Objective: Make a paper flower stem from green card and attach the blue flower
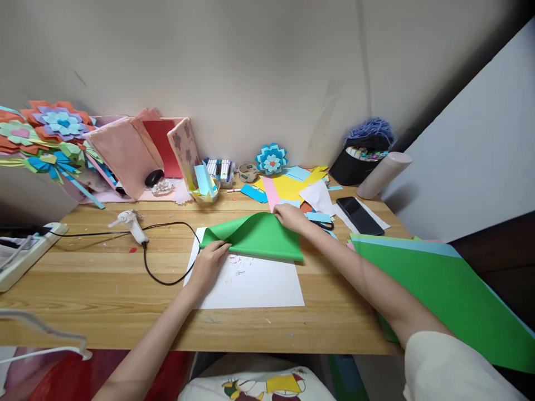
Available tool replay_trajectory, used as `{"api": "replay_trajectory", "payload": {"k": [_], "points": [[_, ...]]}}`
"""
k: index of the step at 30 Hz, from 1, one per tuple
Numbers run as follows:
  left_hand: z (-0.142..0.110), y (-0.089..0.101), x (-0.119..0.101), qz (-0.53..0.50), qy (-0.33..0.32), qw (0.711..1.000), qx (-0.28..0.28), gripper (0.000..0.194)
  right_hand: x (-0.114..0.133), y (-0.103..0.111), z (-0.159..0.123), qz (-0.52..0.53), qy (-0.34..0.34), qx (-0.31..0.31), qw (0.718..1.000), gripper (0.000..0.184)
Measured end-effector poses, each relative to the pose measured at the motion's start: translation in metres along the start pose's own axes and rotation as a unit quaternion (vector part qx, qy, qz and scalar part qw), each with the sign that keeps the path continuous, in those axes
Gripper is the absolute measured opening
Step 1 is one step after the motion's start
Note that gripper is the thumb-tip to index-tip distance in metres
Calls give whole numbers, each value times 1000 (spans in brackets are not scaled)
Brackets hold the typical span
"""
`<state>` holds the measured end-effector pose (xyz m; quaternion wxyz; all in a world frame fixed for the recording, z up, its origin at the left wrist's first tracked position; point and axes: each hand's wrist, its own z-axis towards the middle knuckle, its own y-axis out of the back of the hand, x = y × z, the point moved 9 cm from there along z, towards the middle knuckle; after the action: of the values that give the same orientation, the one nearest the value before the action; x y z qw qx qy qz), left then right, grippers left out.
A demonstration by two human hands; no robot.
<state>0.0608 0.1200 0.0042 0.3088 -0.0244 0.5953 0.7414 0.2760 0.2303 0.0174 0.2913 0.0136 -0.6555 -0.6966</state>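
Observation:
A sheet of green paper (271,239) is folded over loosely, its upper layer bulging. Its near edge is a rounded fold that lies across a white sheet (263,284) with small red and dark marks. The fingers of my left hand (211,264) are closed on the green paper at its near left part. My right hand (289,217) pinches the paper's far edge, right of the middle. Just beyond my right hand are coloured paper scraps (288,186) and dark-handled scissors (321,224), partly covered by paper.
A white glue gun (131,225) with a looping black cord lies at left, near a power strip (33,253). A phone (360,215) and large green sheets (438,295) are at right. Markers (219,170), a blue paper flower (271,159) and a pink organizer (125,156) line the wall.

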Motion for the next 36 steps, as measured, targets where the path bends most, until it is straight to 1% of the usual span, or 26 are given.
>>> {"api": "replay_trajectory", "payload": {"k": [2, 4, 6, 8, 10, 12, 13, 14, 15, 17, 20, 23, 26, 29, 32, 36], "points": [[-2, 0, 2, -9, 12, 1000, -5, 27, 18, -4, -10, -20, 21, -50, 998, 23], [0, 1, 3, -21, 25, 999, -9, 24, 42, -5, -28, -35, 79, -103, 991, 28], [6, 4, 3, -45, 39, 998, -6, 20, 58, -7, -45, -27, 127, -122, 984, 29], [14, 5, 5, -77, 54, 996, 6, 16, 65, -5, -58, -29, 141, -129, 981, 28], [21, 4, 7, -98, 69, 993, 22, 12, 71, -3, -66, -54, 165, -120, 977, 28], [27, 2, 8, -98, 76, 992, 34, 10, 82, -9, -73, -77, 220, -75, 970, 31], [29, 0, 7, -93, 72, 992, 40, 10, 85, -13, -76, -80, 240, -51, 966, 32], [30, -1, 5, -87, 64, 993, 45, 11, 87, -16, -78, -75, 244, -35, 966, 32], [30, -2, 2, -84, 56, 994, 49, 12, 86, -17, -78, -64, 233, -30, 970, 31], [29, -5, -4, -91, 41, 993, 60, 15, 78, -18, -75, -24, 184, -34, 982, 29], [23, -8, -9, -128, 38, 987, 85, 23, 65, -26, -74, 71, 126, -23, 989, 25], [18, -9, -8, -165, 46, 980, 106, 28, 55, -34, -74, 173, 84, 2, 981, 23], [15, -10, -1, -186, 75, 974, 106, 22, 50, -38, -75, 239, 45, 40, 969, 21], [11, -16, 6, -189, 118, 967, 122, 17, 52, -39, -77, 266, 18, 69, 961, 16], [7, -21, 7, -197, 154, 958, 143, 14, 53, -43, -79, 267, -11, 92, 959, 13], [4, -21, 1, -192, 161, 956, 150, 6, 56, -48, -83, 260, -33, 115, 958, 12]]}}
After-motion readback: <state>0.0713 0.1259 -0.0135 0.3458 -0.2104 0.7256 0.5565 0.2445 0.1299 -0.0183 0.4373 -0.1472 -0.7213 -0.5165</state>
